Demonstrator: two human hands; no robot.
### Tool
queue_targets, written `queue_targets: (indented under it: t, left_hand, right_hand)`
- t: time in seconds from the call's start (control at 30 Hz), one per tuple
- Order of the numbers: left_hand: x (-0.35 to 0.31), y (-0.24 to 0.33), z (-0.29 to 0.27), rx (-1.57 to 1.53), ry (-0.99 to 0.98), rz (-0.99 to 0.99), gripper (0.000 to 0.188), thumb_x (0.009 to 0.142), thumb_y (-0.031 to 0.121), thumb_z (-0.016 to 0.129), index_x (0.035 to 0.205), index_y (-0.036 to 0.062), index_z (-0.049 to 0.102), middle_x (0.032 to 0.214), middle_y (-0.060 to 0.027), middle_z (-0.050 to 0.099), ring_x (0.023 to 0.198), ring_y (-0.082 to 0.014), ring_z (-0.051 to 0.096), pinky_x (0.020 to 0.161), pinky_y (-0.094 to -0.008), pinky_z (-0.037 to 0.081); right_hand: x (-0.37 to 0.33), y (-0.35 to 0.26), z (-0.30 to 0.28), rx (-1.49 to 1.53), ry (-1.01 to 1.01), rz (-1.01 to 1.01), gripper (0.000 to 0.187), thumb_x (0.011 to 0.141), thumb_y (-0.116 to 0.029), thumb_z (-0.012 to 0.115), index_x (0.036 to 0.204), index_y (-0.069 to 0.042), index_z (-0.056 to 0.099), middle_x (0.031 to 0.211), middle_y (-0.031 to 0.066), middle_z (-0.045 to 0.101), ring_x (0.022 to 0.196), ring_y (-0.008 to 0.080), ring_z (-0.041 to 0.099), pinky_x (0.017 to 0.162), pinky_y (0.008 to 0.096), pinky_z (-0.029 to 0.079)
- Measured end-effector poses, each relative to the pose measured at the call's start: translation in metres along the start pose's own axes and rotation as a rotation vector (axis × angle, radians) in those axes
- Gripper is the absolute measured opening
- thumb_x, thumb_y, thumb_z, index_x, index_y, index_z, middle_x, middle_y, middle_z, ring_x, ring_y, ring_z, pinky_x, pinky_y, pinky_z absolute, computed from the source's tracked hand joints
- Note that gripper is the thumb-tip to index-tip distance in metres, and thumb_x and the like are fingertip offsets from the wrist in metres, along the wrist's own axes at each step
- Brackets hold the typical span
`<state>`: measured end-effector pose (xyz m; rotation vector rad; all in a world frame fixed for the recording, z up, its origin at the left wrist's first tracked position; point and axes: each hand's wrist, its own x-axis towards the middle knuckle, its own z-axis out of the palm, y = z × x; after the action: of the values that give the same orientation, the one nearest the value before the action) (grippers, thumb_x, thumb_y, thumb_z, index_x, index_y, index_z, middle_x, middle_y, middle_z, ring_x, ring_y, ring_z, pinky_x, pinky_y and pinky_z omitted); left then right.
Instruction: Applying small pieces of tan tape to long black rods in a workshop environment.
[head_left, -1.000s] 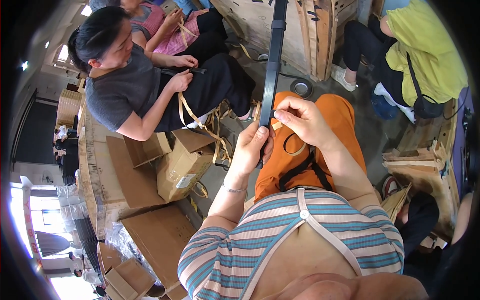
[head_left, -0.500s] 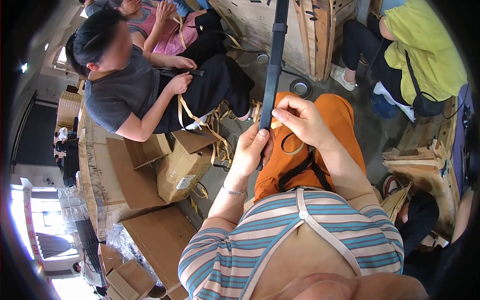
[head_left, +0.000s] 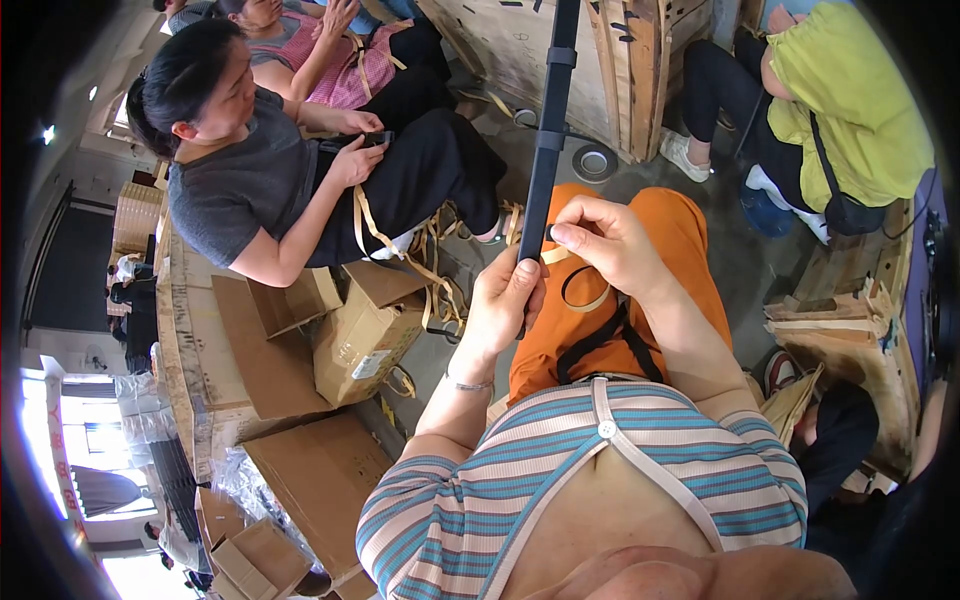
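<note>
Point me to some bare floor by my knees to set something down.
The grey floor between your orange trousers and the low wooden crate at right looks free. Your left is crowded: open cardboard box, tangled tan strips.

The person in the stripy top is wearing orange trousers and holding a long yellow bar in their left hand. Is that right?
Not quite: the bar is black, not yellow, as the head view shows. The person in the stripy top does wear orange trousers and hold it in their left hand.
</note>
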<state>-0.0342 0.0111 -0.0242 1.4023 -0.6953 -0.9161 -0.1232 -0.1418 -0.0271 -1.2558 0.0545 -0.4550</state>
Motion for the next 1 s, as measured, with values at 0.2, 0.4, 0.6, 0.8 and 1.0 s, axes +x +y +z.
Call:
queue_targets:
  t: [0.2, 0.4, 0.6, 0.8, 1.0]
  left_hand:
    - [-0.002, 0.001, 0.001, -0.002, 0.006, -0.003, 0.031, 0.094, 0.033, 0.042, 0.087, 0.0035, 0.048, 0.051, 0.0014, 0.042, 0.038, -0.0047, 0.037, 0.036, -0.0182, 0.029]
    - [0.0, -0.003, 0.001, 0.059, 0.014, 0.011, 0.031, 0.094, 0.033, 0.042, 0.086, 0.0038, 0.048, 0.051, 0.0016, 0.042, 0.038, -0.0046, 0.037, 0.036, -0.0183, 0.029]
    - [-0.001, -0.004, 0.002, -0.034, -0.001, 0.037, 0.031, 0.094, 0.032, 0.041, 0.083, 0.0038, 0.046, 0.051, -0.0001, 0.042, 0.037, -0.0065, 0.037, 0.035, -0.0198, 0.03]
    - [-0.006, 0.01, 0.003, -0.485, -0.235, -0.064, 0.034, 0.09, 0.035, 0.047, 0.08, 0.0026, 0.043, 0.047, -0.0018, 0.036, 0.034, -0.0101, 0.033, 0.031, -0.022, 0.025]
    - [-0.004, 0.004, -0.001, -0.907, -0.509, -0.15, 0.034, 0.09, 0.033, 0.049, 0.073, 0.0044, 0.04, 0.048, -0.0008, 0.036, 0.035, -0.0081, 0.034, 0.028, -0.02, 0.025]
  right_hand:
    - [0.002, 0.006, 0.004, -0.064, 0.008, -0.031, 0.011, 0.086, -0.011, 0.058, 0.079, -0.002, 0.056, 0.068, -0.0031, 0.052, 0.06, 0.0025, 0.044, 0.056, 0.0177, 0.035]
    - [0.003, 0.008, 0.007, -0.135, 0.044, -0.027, 0.015, 0.085, -0.012, 0.059, 0.076, -0.001, 0.056, 0.068, -0.0018, 0.055, 0.061, 0.0025, 0.045, 0.055, 0.0185, 0.036]
    - [0.005, 0.01, 0.005, -0.237, 0.014, 0.021, 0.018, 0.085, -0.014, 0.06, 0.073, -0.001, 0.056, 0.066, -0.002, 0.054, 0.061, 0.0031, 0.044, 0.055, 0.0194, 0.036]
    - [0.003, 0.006, 0.004, -0.069, -0.083, -0.051, 0.02, 0.086, -0.015, 0.059, 0.073, 0.0, 0.057, 0.07, 0.0002, 0.053, 0.065, 0.006, 0.047, 0.058, 0.0211, 0.038]
    - [0.004, 0.006, 0.002, -0.07, -0.156, -0.108, 0.019, 0.086, -0.014, 0.058, 0.073, 0.0, 0.057, 0.072, 0.0013, 0.053, 0.067, 0.0075, 0.048, 0.062, 0.0219, 0.039]
